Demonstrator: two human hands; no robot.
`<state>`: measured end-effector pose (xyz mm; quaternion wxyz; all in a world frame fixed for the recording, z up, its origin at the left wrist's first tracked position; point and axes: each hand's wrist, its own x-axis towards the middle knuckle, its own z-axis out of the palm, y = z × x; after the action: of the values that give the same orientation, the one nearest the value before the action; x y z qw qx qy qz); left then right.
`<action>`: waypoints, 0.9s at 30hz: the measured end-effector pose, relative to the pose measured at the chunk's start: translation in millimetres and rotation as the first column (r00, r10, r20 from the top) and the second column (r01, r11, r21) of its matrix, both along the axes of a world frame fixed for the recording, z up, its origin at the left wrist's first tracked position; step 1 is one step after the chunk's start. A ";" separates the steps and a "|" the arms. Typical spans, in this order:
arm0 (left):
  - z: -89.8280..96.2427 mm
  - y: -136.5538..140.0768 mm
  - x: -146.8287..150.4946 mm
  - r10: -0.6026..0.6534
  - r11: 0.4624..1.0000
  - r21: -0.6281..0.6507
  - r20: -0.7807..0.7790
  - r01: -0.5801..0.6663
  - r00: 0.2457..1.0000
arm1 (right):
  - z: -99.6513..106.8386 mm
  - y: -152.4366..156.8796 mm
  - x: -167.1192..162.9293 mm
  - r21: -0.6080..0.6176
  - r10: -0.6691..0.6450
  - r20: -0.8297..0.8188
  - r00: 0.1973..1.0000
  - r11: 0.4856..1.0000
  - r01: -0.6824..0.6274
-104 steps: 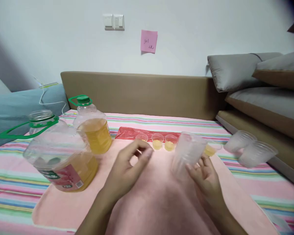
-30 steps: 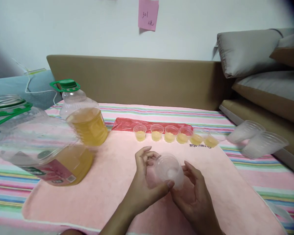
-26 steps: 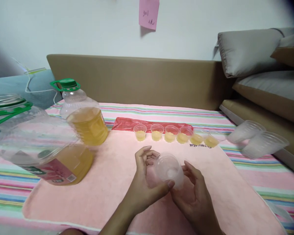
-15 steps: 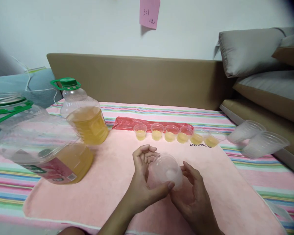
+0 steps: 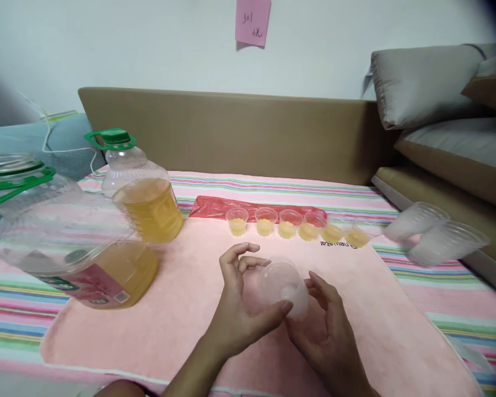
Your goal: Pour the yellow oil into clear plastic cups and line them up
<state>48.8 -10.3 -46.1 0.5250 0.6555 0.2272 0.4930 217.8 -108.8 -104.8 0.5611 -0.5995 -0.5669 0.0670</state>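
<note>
Both hands (image 5: 281,314) hold clear cups (image 5: 283,284); note (image 5: 253,21) reads "301".

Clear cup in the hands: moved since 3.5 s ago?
Yes. The clear cup has come down toward the person, from level with the row of filled cups to well short of it.

both hands, left hand (image 5: 235,309) and right hand (image 5: 328,336), hold a clear cup (image 5: 283,284) over the pink towel (image 5: 182,309).
</note>
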 end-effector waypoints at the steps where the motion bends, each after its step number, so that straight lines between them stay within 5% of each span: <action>1: 0.0 -0.1 0.1 -0.004 1.000 0.001 0.003 0.004 1.000 | 0.1 0.0 0.2 0.003 -0.001 0.000 1.000 1.000 0.001; 20: -2.0 5.2 -2.0 -0.120 0.980 -0.152 0.044 0.125 0.992 | -2.3 0.4 4.6 -0.005 0.008 0.016 1.000 1.000 -0.008; 27: -2.3 5.2 -2.7 -0.101 0.989 -0.108 0.043 0.106 0.994 | -1.1 0.3 4.7 -0.016 0.013 0.011 1.000 1.000 -0.013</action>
<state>46.1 -5.1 -48.4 0.5894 0.6272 0.2099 0.4639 222.6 -108.5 -105.8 0.5527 -0.6006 -0.5733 0.0721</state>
